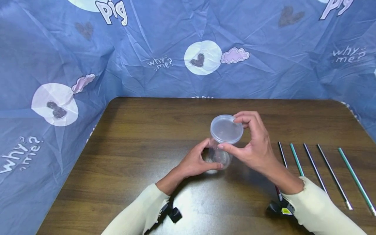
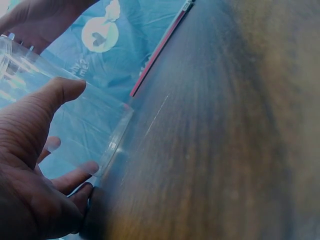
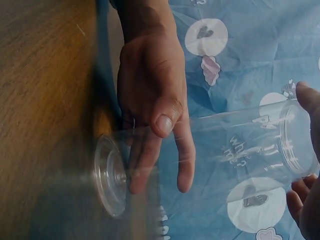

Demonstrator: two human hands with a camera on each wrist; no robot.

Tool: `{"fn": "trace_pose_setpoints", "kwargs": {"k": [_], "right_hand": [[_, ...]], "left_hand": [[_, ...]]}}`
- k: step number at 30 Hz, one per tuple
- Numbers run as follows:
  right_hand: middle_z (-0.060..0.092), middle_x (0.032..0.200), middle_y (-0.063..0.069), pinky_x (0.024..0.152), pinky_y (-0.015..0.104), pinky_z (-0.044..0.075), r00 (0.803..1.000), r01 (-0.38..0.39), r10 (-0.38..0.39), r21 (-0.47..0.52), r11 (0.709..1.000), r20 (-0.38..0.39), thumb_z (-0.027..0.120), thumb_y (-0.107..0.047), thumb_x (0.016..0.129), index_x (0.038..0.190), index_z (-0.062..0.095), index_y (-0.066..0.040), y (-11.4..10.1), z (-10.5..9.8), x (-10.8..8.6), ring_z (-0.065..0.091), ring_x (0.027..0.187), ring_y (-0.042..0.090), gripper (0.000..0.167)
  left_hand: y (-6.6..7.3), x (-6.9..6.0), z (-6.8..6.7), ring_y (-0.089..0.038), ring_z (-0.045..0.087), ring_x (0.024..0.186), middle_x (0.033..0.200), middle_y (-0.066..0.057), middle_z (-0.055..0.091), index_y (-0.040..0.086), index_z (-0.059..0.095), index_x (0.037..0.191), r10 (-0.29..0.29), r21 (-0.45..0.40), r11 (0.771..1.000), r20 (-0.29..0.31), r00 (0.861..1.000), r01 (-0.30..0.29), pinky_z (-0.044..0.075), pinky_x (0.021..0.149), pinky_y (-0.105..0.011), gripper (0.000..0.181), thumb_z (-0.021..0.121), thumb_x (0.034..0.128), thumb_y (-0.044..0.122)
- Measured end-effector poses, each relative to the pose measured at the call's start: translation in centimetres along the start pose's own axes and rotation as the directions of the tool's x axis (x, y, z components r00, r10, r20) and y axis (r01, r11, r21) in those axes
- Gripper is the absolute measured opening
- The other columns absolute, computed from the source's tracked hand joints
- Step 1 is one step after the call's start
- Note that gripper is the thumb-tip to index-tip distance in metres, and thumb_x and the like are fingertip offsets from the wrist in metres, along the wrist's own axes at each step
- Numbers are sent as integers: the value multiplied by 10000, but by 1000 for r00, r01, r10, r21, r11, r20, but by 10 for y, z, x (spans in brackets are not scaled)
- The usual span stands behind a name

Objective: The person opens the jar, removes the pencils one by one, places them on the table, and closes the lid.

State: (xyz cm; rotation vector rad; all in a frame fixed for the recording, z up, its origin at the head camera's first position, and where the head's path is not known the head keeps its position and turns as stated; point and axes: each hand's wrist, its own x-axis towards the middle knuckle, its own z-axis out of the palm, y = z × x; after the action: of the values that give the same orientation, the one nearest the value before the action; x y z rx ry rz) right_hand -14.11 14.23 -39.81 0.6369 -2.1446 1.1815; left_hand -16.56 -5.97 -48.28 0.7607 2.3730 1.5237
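Observation:
A tall clear plastic jar stands upright on the brown wooden table, its round base at the tabletop. Its lid, round and translucent, sits at the top of the jar. My left hand holds the jar around its lower part, thumb on one side and fingers on the other. Up at the rim, my right hand grips the lid between thumb and fingers. In the left wrist view, the left thumb lies against the jar wall. Only fingertips of the right hand show in the right wrist view.
Several pencils lie in a spaced row to the right, among them a green pencil and a dark pencil. A red pencil lies partly under the right forearm. Behind the table hangs a blue printed cloth.

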Motion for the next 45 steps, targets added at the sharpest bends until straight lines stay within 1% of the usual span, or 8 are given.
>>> {"fn": "trace_pose_setpoints", "kwargs": {"k": [15,19,21,26,29,31,37,45], "right_hand": [[531,1193,179,818,307,404,1000,-11,11,-23,1000,-13,758,-675,727,1108,514,35,1,3,-3,497,1065,244,842],[492,1343,217,984,308,426,1000,-21,17,163,986,25,825,-575,724,1251,449,77,3,1,-3,502,1215,310,919],[433,1434,252,1084,328,374,997,-52,29,358,932,71,861,-462,747,1361,380,71,4,-1,-1,453,1308,362,945],[342,1512,315,1133,371,280,974,-191,41,699,689,225,723,0,806,1505,253,10,9,-9,7,384,1378,368,842],[365,1504,312,1122,378,272,954,-251,23,754,607,299,594,128,769,1526,224,2,11,-13,10,439,1342,319,852],[394,1492,299,1126,377,266,946,-271,13,766,583,325,567,152,772,1527,212,8,12,-13,10,478,1308,290,847],[495,1444,211,1106,358,311,940,-313,81,744,590,331,604,186,753,1489,266,1,15,-13,7,515,1257,275,830],[541,1345,239,995,324,400,980,-186,79,708,681,182,793,158,703,1419,343,47,14,-5,3,515,1224,276,853]], "left_hand": [[1,-1,0,-109,530,1200,1291,86,599,240,542,1353,-5,-1,1000,0,1000,5,426,1028,-359,717,890,730,310],[0,0,0,-110,537,1180,1257,81,608,225,563,1305,2,1,1000,-2,1000,-2,433,1017,-357,666,890,730,302],[0,0,0,-112,540,1170,1235,74,614,210,572,1276,10,3,1000,-3,1000,-10,433,1015,-356,636,889,730,293],[0,3,1,-111,536,1179,1227,67,618,198,575,1264,16,8,1000,-4,1000,-16,422,1031,-368,630,890,725,281],[1,3,1,-109,532,1188,1228,74,618,204,576,1264,11,3,1000,-4,1000,-11,419,1036,-376,634,894,721,283],[1,3,1,-109,533,1185,1221,78,620,206,579,1257,9,-2,1000,-5,1000,-9,420,1034,-376,628,895,720,285],[1,2,1,-104,532,1183,1224,84,616,214,575,1272,-4,0,1000,-4,1000,4,420,1029,-364,642,895,722,296],[0,1,1,-96,537,1173,1203,90,627,209,580,1273,8,-15,1000,-6,1000,-8,419,1040,-372,639,897,723,278]]}}
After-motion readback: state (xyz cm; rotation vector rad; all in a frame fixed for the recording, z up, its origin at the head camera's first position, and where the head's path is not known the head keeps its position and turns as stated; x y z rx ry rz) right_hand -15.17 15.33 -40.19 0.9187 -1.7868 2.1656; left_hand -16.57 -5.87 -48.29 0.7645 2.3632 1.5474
